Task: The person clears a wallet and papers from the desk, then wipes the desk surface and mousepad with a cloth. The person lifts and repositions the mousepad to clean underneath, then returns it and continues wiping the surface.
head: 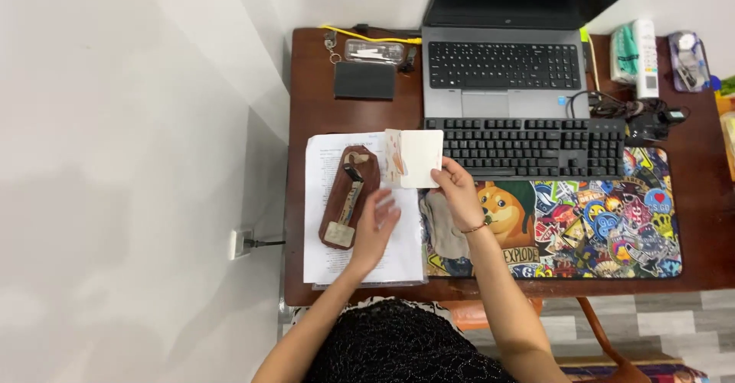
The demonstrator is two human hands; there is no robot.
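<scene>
We're holding a white square card (422,158) in our right hand (458,193), left hand (377,226) hovering open beside a brown leather pouch (348,196), printed paper sheets (321,245) underneath on the dark wooden surface (306,107).

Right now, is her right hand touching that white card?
Touching. The head view shows the right hand pinching the lower right corner of the white card, thumb and fingertips overlapping its edge.

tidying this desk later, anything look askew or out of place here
Mostly orderly. The brown pouch lies tilted on the printed sheets, beside the left hand. The right hand holds a white card over the desk. Tangled black cables bunch right of the laptop. Nothing looks spilled or damaged.
</scene>
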